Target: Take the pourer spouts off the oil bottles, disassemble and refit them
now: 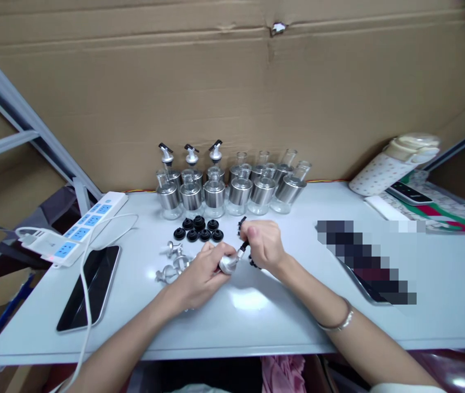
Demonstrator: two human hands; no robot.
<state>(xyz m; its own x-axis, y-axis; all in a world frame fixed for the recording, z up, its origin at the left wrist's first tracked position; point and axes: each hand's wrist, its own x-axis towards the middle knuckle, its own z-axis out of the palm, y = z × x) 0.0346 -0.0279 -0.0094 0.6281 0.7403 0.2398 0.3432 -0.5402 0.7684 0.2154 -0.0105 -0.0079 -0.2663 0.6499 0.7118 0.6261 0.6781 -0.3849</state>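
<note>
My left hand [204, 274] is closed around a silver pourer spout [228, 265] above the middle of the table. My right hand [263, 240] is curled in a fist at the spout's tip, pinching its black flip lever [243, 249]. Small black levers [253, 263] lie partly hidden under and beside my right hand. Left of my left hand lie several loose silver spout parts [170, 273], some covered by the hand. Behind them sits a cluster of black ribbed stoppers [192, 236].
Glass bottles with steel bands [215, 195] stand in two rows at the back, three topped by pourers [192, 155]. On the left are a power strip [88, 224], a white cable [86, 289] and a phone [90, 286]. A dotted flask [380, 166] and a blurred dark device [365, 267] are right.
</note>
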